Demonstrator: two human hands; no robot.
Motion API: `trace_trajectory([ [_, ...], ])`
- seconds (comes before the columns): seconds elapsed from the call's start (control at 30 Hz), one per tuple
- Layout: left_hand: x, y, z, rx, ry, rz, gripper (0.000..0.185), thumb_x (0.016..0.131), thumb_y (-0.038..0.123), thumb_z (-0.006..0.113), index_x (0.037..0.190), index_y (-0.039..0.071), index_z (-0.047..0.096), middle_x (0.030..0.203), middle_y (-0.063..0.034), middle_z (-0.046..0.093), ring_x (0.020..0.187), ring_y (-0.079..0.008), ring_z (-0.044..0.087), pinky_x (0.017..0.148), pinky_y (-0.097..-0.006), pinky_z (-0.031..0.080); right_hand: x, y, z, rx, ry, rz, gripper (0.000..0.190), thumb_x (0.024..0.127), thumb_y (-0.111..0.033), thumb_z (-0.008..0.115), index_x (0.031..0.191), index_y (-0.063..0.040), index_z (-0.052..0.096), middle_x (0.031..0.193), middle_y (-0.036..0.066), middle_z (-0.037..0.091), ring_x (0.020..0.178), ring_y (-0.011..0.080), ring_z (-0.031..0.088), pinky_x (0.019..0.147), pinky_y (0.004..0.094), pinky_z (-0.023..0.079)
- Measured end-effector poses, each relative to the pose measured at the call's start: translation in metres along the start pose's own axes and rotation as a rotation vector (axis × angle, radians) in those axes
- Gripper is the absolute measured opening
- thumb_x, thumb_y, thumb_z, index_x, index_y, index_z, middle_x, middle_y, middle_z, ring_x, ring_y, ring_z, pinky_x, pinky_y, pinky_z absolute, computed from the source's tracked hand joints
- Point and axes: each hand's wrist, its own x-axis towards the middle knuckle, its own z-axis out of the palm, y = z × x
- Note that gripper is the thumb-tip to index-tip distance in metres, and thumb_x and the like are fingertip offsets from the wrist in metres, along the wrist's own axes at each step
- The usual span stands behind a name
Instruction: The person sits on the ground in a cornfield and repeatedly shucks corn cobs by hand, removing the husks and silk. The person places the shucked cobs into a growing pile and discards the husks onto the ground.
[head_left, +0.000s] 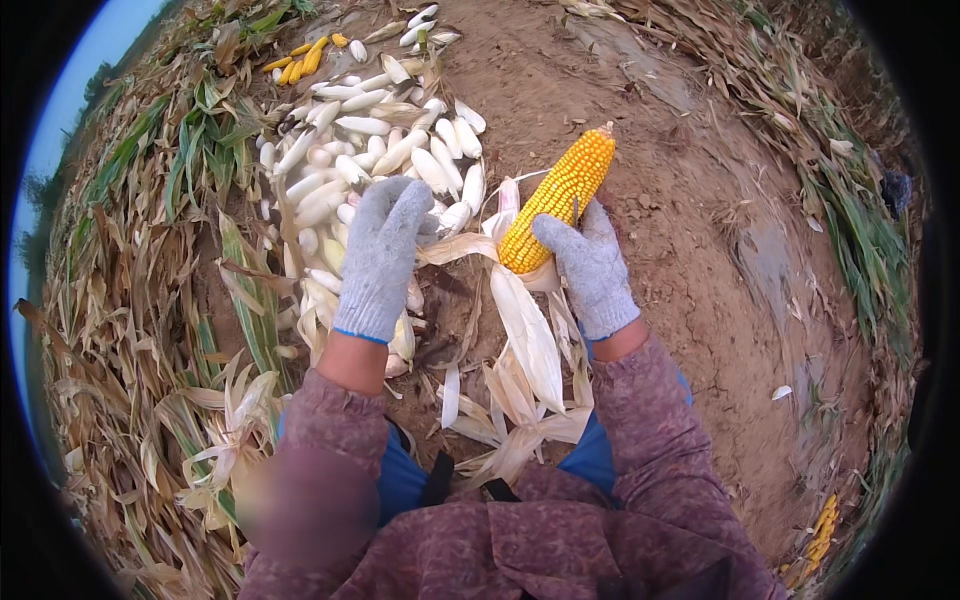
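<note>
A bared yellow ear of corn (559, 199) tilts up and to the right in my right hand (592, 262), which wears a grey knit glove. The right thumb presses on the kernels. A thin dark spike (576, 211) stands out beside that thumb, perhaps a husking peg. Pale peeled husk leaves (529, 337) hang below the ear's base. One dry husk strip (461, 247) stretches left from the base to my left hand (386, 251), also gloved. The left fingers are curled on its end, though their tips are partly hidden.
Ahead and left lies a heap of ears in white husks (375, 142). Several bare yellow ears (304, 60) lie beyond it, others (821, 536) at lower right. Dry cornstalks (127, 322) bank the left side. Bare soil (697, 300) spreads right, bordered by more stalks (847, 225). Loose husks (517, 442) lie between my legs.
</note>
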Motion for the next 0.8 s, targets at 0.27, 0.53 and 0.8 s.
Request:
trace_trajectory([
  [0.27, -0.028, 0.002, 0.032, -0.053, -0.247, 0.493, 0.052, 0.108, 0.021, 0.063, 0.15, -0.005, 0.047, 0.145, -0.0162, 0.058, 0.137, -0.0263, 0.057, 0.116, -0.0404, 0.046, -0.018, 0.01, 0.023, -0.649, -0.046, 0.061, 0.071, 0.085, -0.034, 0.083, 0.138, 0.0, 0.051, 0.124, 0.023, 0.069, 0.118, 0.0361, 0.069, 0.102, 0.0445, 0.054],
  [0.53, -0.023, -0.013, 0.043, 0.445, -0.39, 0.215, 0.074, 0.098, 0.041, 0.073, 0.152, -0.002, 0.044, 0.133, -0.0229, 0.067, 0.125, -0.031, 0.067, 0.107, -0.0414, 0.052, -0.019, 0.03, 0.026, 0.122, -0.055, -0.034, 0.054, 0.094, -0.007, 0.075, 0.143, -0.003, 0.05, 0.128, 0.009, 0.065, 0.116, 0.0187, 0.066, 0.102, 0.035, 0.056],
  [0.8, -0.035, -0.023, 0.041, 0.478, -0.555, -0.005, 0.095, 0.08, 0.035, 0.09, 0.155, 0.001, 0.043, 0.132, -0.0176, 0.068, 0.12, -0.0272, 0.068, 0.102, -0.0392, 0.055, -0.016, 0.014, 0.012, 0.207, -0.079, 0.072, 0.059, 0.092, -0.005, 0.069, 0.148, -0.002, 0.05, 0.13, 0.008, 0.064, 0.116, 0.0203, 0.065, 0.101, 0.0362, 0.056],
])
